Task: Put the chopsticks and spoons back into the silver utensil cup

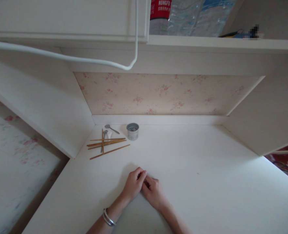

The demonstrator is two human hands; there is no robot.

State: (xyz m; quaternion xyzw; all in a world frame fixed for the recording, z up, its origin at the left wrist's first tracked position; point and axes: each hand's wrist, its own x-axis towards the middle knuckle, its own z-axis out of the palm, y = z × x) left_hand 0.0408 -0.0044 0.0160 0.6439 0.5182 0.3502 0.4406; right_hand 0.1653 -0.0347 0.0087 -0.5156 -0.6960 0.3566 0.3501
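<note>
My left hand (133,183) rests on the white tabletop with its fingers curled in, a silver bangle (107,218) around the wrist. Against it lies my right hand (155,191), also closed, the two touching at the fingers. Nothing shows in either hand. Beyond them, to the left, several wooden chopsticks (109,151) lie in a loose, crossed pile. A metal spoon (112,129) lies behind the pile. Another metal spoon and a white spoon (109,134) are partly under the chopsticks. To their right a grey metal cup with small holes (132,132) stands upright.
The white tabletop (195,146) is bounded by side panels (263,110) and a floral-papered back wall (153,94). Overhead, a shelf (219,44) holds plastic-wrapped bottles (197,18). A white cable (85,59) hangs across the upper left, in front of the cabinet.
</note>
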